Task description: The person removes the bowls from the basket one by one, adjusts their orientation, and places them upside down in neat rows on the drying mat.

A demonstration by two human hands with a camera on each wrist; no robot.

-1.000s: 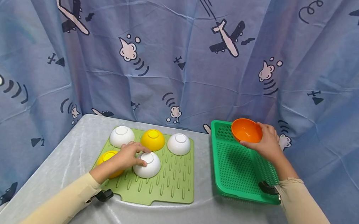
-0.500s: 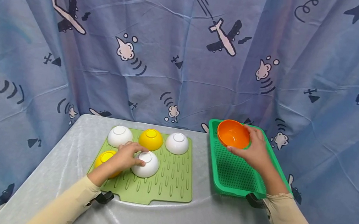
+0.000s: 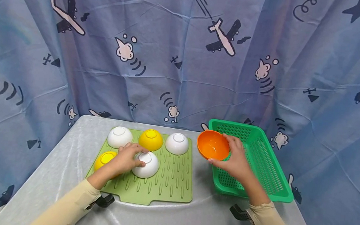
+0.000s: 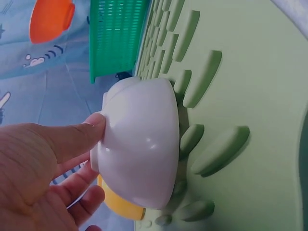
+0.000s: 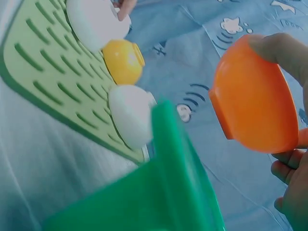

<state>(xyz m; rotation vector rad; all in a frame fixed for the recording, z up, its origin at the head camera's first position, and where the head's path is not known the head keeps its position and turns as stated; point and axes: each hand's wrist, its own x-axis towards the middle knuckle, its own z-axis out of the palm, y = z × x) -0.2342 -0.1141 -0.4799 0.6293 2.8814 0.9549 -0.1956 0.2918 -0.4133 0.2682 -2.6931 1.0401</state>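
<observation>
My right hand (image 3: 235, 160) grips an orange bowl (image 3: 212, 146) by its rim, held in the air over the left edge of a green basket (image 3: 253, 196). The bowl's inside faces the head camera. On a green drying mat (image 3: 169, 193), my left hand (image 3: 127, 160) pinches the foot of an upside-down white bowl (image 4: 139, 144), whose rim rests on the ridges. Behind it stand a white bowl (image 3: 120, 137), a yellow bowl (image 3: 150, 140) and another white bowl (image 3: 177, 143), all upside down. A second yellow bowl (image 3: 102, 158) is partly hidden by my left forearm.
The mat and basket sit on a table with a pale cloth (image 3: 170, 222), a gap between them. The mat's right part shows bare ridges. A blue curtain (image 3: 159, 53) with airplane prints hangs behind the table.
My right hand has carried the orange bowl left and lower, from above the basket to its left edge. The left hand stays on the white bowl. The head view has shifted slightly.
</observation>
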